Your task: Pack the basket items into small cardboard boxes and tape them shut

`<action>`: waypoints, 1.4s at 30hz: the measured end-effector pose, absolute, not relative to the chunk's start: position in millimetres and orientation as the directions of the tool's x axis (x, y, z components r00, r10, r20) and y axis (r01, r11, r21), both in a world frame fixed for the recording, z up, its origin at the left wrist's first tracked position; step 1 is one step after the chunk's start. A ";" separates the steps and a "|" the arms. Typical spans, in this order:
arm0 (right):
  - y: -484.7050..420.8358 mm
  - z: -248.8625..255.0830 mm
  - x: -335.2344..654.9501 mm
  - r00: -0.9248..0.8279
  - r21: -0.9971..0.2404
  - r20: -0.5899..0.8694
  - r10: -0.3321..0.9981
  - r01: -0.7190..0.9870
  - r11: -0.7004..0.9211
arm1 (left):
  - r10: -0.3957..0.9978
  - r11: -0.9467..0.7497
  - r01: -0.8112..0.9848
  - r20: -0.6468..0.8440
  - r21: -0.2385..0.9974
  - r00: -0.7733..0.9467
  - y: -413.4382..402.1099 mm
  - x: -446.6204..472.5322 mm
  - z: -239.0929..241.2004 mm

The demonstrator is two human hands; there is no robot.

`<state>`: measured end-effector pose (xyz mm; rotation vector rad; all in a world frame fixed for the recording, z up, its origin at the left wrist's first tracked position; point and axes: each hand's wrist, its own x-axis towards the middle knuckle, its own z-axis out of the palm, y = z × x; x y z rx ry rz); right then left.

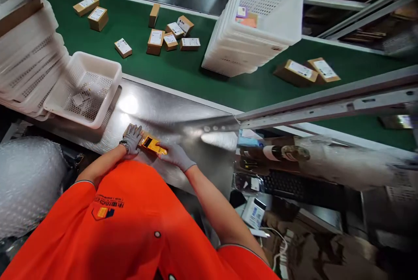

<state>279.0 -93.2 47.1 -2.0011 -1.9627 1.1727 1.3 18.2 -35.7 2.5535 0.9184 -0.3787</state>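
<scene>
On the steel bench, my left hand (132, 140), in a grey glove with a dark wrist strap, grips a small brown cardboard box (126, 131) that is mostly covered by the fingers. My right hand (174, 155), gloved the same way, has its fingers closed on the near end of a yellow block-shaped tool (154, 145) with a dark rectangular patch. The tool lies against the right part of the box. Its exact kind cannot be made out. Both hands are low over the bench, right in front of my orange shirt.
A white basket (114, 71) with small clear-wrapped items stands left of my hands, beside stacked baskets (29, 66). Behind runs a green conveyor (137, 69) with several labelled boxes and another basket stack (228, 49). A metal rail (294, 116), keyboard (284, 184) and bubble wrap (29, 180) flank the bench.
</scene>
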 end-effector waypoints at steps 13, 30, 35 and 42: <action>-108.9 77.9 327.0 -0.104 -0.364 -0.592 0.799 0.919 -0.149 | 0.555 -0.701 0.668 -0.398 0.248 0.730 18.6 4.3 -31.2; -138.7 38.0 383.1 0.625 -0.121 -0.393 0.675 0.692 -0.712 | 0.744 -0.509 0.831 -0.371 0.224 0.556 24.1 39.0 -29.3; -109.2 -4.1 307.6 0.579 -0.538 -0.245 0.777 0.586 -0.606 | 0.730 -0.525 0.822 -0.380 0.220 0.568 24.1 39.1 -26.7; -84.1 -74.4 224.9 0.488 -0.775 -0.400 0.776 0.272 -0.570 | 0.666 -0.475 0.800 -0.445 0.366 0.598 42.0 36.4 13.2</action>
